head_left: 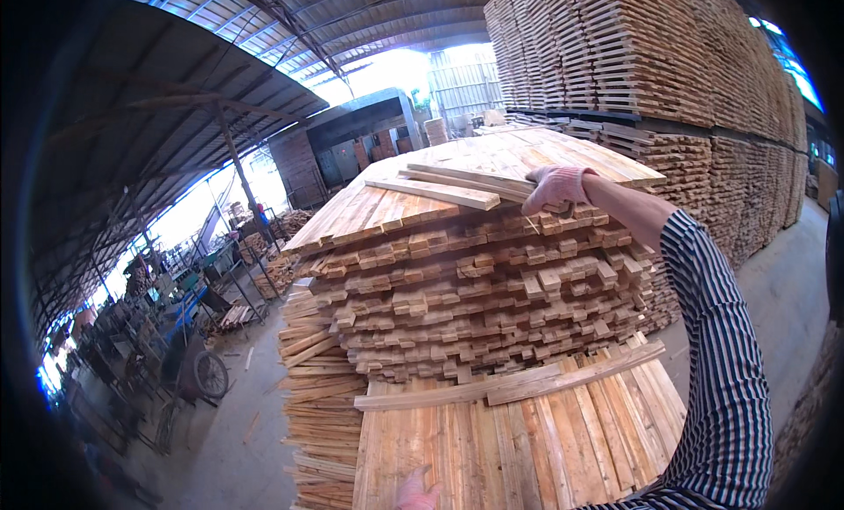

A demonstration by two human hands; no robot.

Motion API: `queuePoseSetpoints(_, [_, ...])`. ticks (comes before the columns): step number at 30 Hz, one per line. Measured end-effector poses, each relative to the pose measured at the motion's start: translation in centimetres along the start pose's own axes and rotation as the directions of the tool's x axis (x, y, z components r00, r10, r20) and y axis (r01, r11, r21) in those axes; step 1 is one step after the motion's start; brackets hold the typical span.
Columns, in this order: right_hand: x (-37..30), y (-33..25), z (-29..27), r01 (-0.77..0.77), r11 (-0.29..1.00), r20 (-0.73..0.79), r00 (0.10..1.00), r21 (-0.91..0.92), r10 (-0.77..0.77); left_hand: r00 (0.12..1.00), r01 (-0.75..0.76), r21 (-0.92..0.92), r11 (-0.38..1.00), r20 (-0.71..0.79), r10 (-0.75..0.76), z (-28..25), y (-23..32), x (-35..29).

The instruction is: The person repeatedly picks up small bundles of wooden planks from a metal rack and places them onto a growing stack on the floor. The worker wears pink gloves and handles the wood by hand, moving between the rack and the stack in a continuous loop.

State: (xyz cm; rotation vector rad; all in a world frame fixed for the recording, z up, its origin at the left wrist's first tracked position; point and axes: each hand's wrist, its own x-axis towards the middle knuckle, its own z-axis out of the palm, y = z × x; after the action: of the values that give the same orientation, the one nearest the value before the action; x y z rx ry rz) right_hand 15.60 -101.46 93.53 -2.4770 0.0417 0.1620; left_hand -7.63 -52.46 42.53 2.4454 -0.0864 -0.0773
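Observation:
A waist-high stack of sawn wooden planks (475,290) stands in front of me, its top layer laid flat side by side. My right hand (556,191), in a pink work glove, reaches out to the front edge of that top layer. Its fingers are curled round the end of a loose wooden plank (466,179). Beside it another loose plank (435,193) lies slantwise on the stack. At the lower edge my left hand (418,492), also gloved, is partly cut off; its fingers are apart over the nearer layer of boards (466,448), holding nothing.
Two crosswise battens (527,385) lie on the nearer boards against the stack. Thin strips (321,422) are piled at the left. Tall lumber stacks (651,61) rise at the back right. A wheeled cart (207,374) and machinery stand at the left under a metal roof.

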Motion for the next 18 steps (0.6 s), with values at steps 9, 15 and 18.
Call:
queuePoseSetpoints(9, [-11.0, 9.0, 11.1, 0.283, 0.791, -0.266, 0.951, 0.542, -0.157, 0.944, -0.304, -0.208, 0.93, -0.193, 0.266, -3.7, 10.5, 0.7])
queuePoseSetpoints(15, [-18.0, 21.8, 26.2, 0.289, 0.907, -0.27, 0.94, 0.307, -0.208, 0.921, -0.373, -0.889, 0.267, -0.319, 0.224, -0.6, 17.0, 4.0])
queuePoseSetpoints(18, [-22.7, 23.8, 33.6, 0.223, 0.961, -0.075, 0.974, 0.165, -0.213, 0.947, -0.32, -0.945, 0.068, -0.32, 0.012, 2.8, 13.5, 4.9])
